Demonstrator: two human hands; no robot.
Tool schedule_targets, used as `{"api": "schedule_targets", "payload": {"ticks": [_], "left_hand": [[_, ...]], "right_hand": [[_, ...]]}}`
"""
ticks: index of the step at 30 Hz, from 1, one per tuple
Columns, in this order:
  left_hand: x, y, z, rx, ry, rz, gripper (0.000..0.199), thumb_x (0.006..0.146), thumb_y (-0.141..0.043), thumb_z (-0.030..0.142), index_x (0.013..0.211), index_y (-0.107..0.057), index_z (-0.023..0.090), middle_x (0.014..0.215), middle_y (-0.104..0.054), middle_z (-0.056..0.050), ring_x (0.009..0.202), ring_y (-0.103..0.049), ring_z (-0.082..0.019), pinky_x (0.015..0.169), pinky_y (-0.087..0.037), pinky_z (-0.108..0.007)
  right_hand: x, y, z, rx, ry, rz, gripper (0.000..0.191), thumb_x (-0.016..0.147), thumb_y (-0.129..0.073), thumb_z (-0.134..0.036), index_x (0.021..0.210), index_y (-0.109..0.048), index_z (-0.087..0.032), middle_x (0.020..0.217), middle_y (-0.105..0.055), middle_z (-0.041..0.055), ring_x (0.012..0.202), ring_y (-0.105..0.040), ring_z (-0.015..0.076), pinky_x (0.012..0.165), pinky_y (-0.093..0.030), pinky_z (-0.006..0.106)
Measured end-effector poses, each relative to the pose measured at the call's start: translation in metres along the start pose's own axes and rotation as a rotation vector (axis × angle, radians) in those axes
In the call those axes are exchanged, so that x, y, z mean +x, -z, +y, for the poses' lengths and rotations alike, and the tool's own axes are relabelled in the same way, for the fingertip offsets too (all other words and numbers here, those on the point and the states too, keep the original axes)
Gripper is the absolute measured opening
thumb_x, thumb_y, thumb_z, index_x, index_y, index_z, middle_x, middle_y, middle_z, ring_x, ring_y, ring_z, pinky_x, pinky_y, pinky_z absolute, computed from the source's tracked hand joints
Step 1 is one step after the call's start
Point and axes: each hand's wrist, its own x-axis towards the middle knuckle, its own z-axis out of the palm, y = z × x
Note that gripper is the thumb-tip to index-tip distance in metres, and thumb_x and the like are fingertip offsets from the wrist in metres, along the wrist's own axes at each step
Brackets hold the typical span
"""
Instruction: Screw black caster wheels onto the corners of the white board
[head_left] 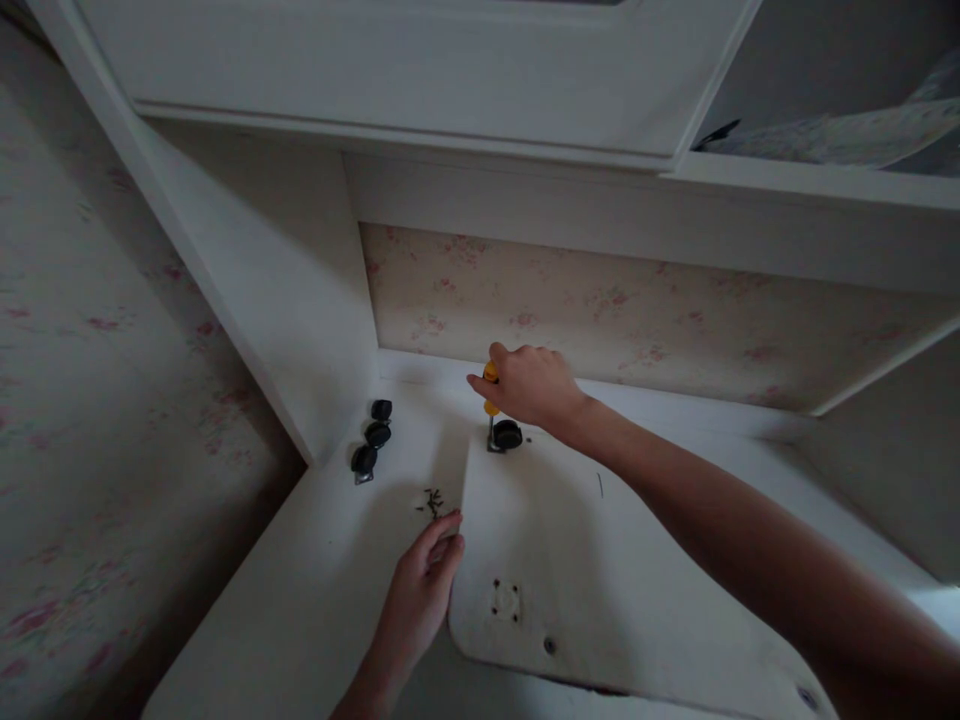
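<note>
My right hand (534, 386) is wrapped round the yellow handle of a screwdriver (491, 408), which stands upright. Its tip meets the metal plate of a black caster (508, 435) at the far left corner of a white board (555, 540). Against the board's left edge rests my left hand (427, 575), fingers slightly bent and apart, with nothing visible in it. Just beyond its fingertips lies a small pile of dark screws (433, 502). Near the board's front left corner a square mark with screw holes (505, 600) shows.
Three black casters (377, 434) lie in a row on the white desktop (337, 560), left of the board. A white side panel (277, 270) rises at the left, and a cabinet (420, 70) overhangs the back. Floral wallpaper (555, 300) shows behind.
</note>
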Motion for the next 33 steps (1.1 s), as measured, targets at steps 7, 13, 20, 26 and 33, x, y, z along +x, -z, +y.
{"api": "schedule_targets", "payload": {"ticks": [7, 13, 20, 26, 33], "left_hand": [[0.001, -0.001, -0.003, -0.024, -0.017, -0.003, 0.041, 0.085, -0.062, 0.045, 0.116, -0.07, 0.019, 0.128, -0.071, -0.013, 0.118, -0.066, -0.029, 0.106, -0.048, -0.044], [0.001, 0.0, -0.005, -0.004, -0.012, 0.0, 0.041, 0.087, -0.061, 0.045, 0.118, -0.07, 0.019, 0.13, -0.069, -0.013, 0.12, -0.065, -0.029, 0.108, -0.046, -0.044], [0.0, 0.0, -0.006, -0.012, -0.003, -0.005, 0.042, 0.087, -0.06, 0.044, 0.118, -0.068, 0.019, 0.131, -0.069, -0.013, 0.119, -0.065, -0.028, 0.108, -0.046, -0.043], [0.0, 0.0, -0.004, -0.007, 0.004, -0.009, 0.042, 0.087, -0.059, 0.044, 0.12, -0.068, 0.019, 0.131, -0.069, -0.011, 0.12, -0.065, -0.026, 0.107, -0.047, -0.04], [-0.001, 0.0, -0.001, 0.001, -0.005, -0.007, 0.04, 0.087, -0.059, 0.042, 0.119, -0.069, 0.02, 0.13, -0.07, -0.01, 0.119, -0.065, -0.026, 0.107, -0.047, -0.041]], "right_hand": [[0.002, 0.004, 0.004, -0.001, -0.021, -0.038, 0.045, 0.095, -0.041, -0.053, 0.112, -0.06, -0.016, 0.094, -0.074, 0.0197, 0.089, -0.072, 0.0345, 0.071, -0.051, 0.04], [0.003, 0.009, 0.008, 0.04, 0.008, -0.121, 0.043, 0.093, -0.044, -0.048, 0.118, -0.057, -0.016, 0.1, -0.074, 0.02, 0.092, -0.071, 0.0355, 0.07, -0.051, 0.041], [0.004, 0.017, 0.016, 0.099, 0.052, -0.273, 0.042, 0.089, -0.046, -0.046, 0.121, -0.055, -0.02, 0.107, -0.073, 0.0179, 0.091, -0.07, 0.0335, 0.068, -0.049, 0.039], [0.01, 0.02, 0.017, 0.088, 0.035, -0.334, 0.048, 0.088, -0.048, -0.053, 0.123, -0.056, -0.019, 0.108, -0.072, 0.0202, 0.096, -0.069, 0.0374, 0.072, -0.05, 0.043], [0.014, 0.014, 0.012, 0.08, 0.014, -0.281, 0.056, 0.096, -0.034, -0.057, 0.125, -0.055, -0.015, 0.112, -0.069, 0.0244, 0.104, -0.066, 0.0394, 0.077, -0.048, 0.045]]}}
